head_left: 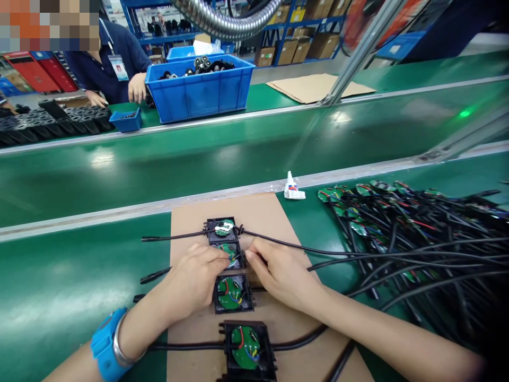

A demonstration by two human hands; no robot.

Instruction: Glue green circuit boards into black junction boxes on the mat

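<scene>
Cardboard sheet (254, 208) lies on the counter (79, 276), carrying four black housings (269, 347) in one row from near to far. The left hand (199, 273) has bent fingers over the second-farthest housing (240, 257). The right hand (282, 273) is at this housing's right edge, thumb and forefinger close together; whether either pinches something, one cannot tell. Wired boards (397, 228) are heaped at right.
</scene>
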